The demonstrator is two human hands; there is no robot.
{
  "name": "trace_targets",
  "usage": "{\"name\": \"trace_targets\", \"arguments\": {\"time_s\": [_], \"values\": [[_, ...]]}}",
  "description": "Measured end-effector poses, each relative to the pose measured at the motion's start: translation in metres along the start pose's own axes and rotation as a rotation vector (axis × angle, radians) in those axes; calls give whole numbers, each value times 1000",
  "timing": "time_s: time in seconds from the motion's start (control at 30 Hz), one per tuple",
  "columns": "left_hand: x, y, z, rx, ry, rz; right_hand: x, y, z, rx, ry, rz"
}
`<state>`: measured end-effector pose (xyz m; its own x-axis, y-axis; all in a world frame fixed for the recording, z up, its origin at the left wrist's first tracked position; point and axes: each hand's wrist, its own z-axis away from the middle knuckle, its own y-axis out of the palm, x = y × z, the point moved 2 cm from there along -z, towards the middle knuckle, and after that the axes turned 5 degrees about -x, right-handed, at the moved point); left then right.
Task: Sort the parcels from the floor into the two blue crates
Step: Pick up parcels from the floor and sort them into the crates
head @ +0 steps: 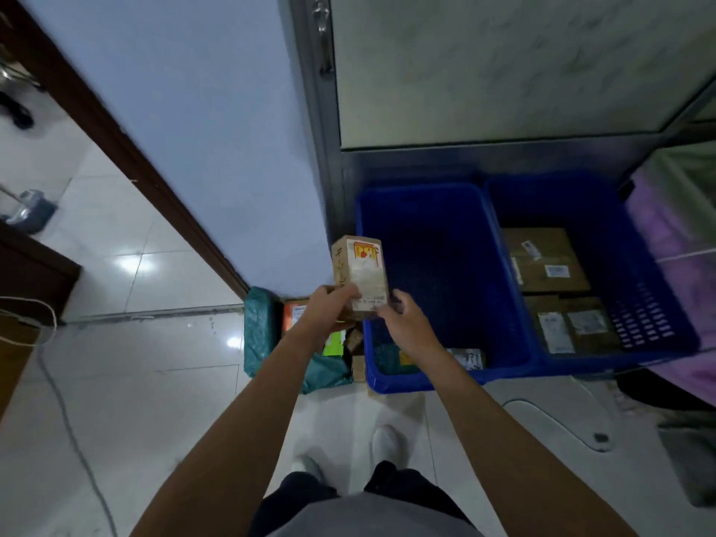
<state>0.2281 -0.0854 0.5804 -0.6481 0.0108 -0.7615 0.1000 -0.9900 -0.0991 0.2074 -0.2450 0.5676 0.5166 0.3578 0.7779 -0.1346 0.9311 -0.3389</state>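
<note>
Both of my hands hold a small brown cardboard parcel (358,269) with a white shipping label, upright, above the left rim of the left blue crate (438,242). My left hand (333,304) grips its lower left side and my right hand (399,312) its lower right corner. In the left crate a green bag and a labelled parcel (467,358) lie at the near end. The right blue crate (658,296) holds several brown boxes (546,261). A pile of parcels (333,343) lies on the floor left of the crates, with a teal bag (259,327) among them.
A blue wall and metal door frame (321,149) stand behind the crates. A purple-covered surface (674,242) borders the right crate. White cables (58,381) run over the tiled floor at left. My feet (383,443) stand just before the left crate.
</note>
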Motion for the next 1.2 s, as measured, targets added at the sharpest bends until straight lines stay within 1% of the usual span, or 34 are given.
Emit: {"name": "trace_targets", "arguments": {"time_s": [0.07,0.17,0.23,0.33,0.47,0.53,0.6,0.67,0.73,0.83,0.9,1.0,1.1,1.2], "values": [[-6,6,-1,58,-23,66,-1,-13,-1,-27,92,-139],[-11,13,-2,156,-33,159,3,-27,5,-10,181,-354],[-15,19,2,228,-20,175,6,-32,12,-16,170,-434],[-20,24,7,340,-5,111,10,-37,21,-67,135,-478],[-25,25,12,399,29,53,13,-50,22,-151,97,-509],[-28,22,7,343,32,75,11,-59,22,-172,87,-497],[-29,18,1,234,29,118,8,-68,24,-172,102,-457],[-28,16,-5,161,85,97,5,-79,23,-155,119,-414],[-26,20,-7,132,180,15,1,-88,18,-120,127,-360],[-22,36,-13,156,224,-59,-5,-101,3,-86,132,-326],[-18,48,-19,143,219,-93,-11,-113,-13,-122,152,-318],[-12,72,-30,110,196,-194,-24,-134,-39,-188,164,-238],[-5,106,-43,82,157,-301,-44,-155,-70,-153,140,-136],[-3,144,-55,67,104,-315,-58,-179,-104,-92,122,-73]]}}
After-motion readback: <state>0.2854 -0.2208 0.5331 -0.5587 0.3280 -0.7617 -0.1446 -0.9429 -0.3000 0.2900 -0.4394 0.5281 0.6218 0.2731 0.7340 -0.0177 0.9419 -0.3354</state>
